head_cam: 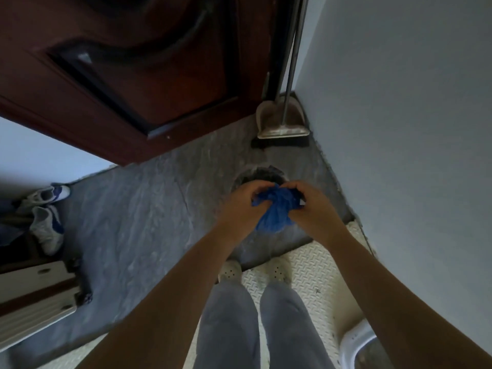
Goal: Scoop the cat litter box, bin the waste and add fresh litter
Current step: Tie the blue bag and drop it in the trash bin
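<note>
standing, looking straight down. both arms reach forward at about waist height.

left hand (239, 206): fingers curled in, pinching the bunched top of a blue bag (274, 213) from its left side. right hand (315, 206): fingers curled too, gripping the same bunched top from the right. knuckles of the two hands nearly meet over the bag. the bag hangs crumpled between and below the hands, clear of the floor; cannot tell what is in it.

just past the hands, the dark round mouth of a bin (259, 173) sits on the grey floor (138, 209). hands and bag cover its near side.

far corner: a pale dustpan (266, 115) stands upright against the wall (399, 102), a broom (290, 75) with a metal handle in front of it, black bristles on the floor. a dark brown door (133, 62) fills the top left.

left edge: two white and blue sneakers (48, 227) lie loose on the floor, well apart from the bin.

underfoot: a cream mat (314, 265) with a raised pattern; white shoes (230, 270) and grey trousers (229, 328) at the bottom. bottom right, a white plastic rim (356, 339) with small holes, cut off by the frame; cannot tell what it is.
</note>
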